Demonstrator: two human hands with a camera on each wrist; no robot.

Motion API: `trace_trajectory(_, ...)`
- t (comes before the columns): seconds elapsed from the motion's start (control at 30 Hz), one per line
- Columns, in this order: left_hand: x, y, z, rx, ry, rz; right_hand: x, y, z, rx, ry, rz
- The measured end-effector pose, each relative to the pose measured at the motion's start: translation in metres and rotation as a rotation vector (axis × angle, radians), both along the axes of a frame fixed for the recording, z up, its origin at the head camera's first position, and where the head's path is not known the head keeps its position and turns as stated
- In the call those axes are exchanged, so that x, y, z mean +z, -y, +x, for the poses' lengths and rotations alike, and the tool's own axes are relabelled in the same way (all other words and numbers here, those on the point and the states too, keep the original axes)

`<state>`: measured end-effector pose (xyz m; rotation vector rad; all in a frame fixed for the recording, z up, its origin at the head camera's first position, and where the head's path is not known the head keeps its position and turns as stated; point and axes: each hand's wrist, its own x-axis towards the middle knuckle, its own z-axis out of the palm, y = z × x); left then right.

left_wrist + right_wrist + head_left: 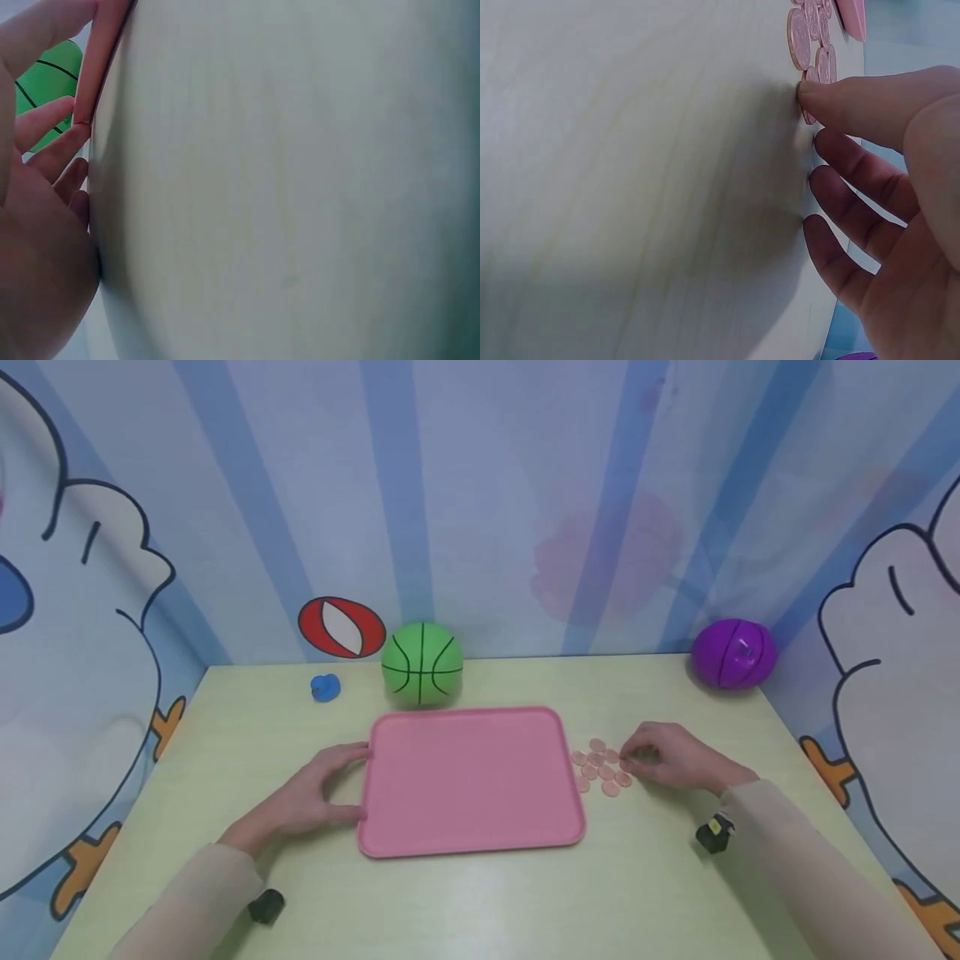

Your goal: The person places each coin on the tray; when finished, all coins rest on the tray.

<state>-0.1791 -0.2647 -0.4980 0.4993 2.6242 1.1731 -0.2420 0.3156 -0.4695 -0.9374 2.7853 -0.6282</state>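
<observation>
A pink tray (472, 785) is set flat on the table (480, 910), between the 2 hands. Its left rim is touched by the left hand (307, 797); the fingers (348, 750) are held spread and fairly straight, with the thumb placed on the same side, nearer the person.

Just beside the tray's right rim, a loose cluster of copper-coloured coins (596, 759) is spread on the table, some of them touching or overlapping. The outer edge of the cluster is reached by the right hand (675, 758). In the right wrist view, 1 coin is touched by the thumb (870, 101), while 3 other fingers are bent towards the table; whether the coin is pinched cannot be told.

Behind the tray, a green ball (422, 664) marked with black lines is seen, and a small blue object (326, 687) is placed to its left. A purple ball (733, 653) is set at the table's far right corner, before a blue striped backdrop (495, 485).
</observation>
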Motion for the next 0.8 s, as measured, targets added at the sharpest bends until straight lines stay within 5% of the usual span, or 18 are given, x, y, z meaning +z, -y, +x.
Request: trace_trajectory(0.8, -0.0052, 0.0063, -0.0034, -0.034, 0.035, 0.040, 0.0053, 0.0035, -0.0004, 0.023, 0.030, -0.003)
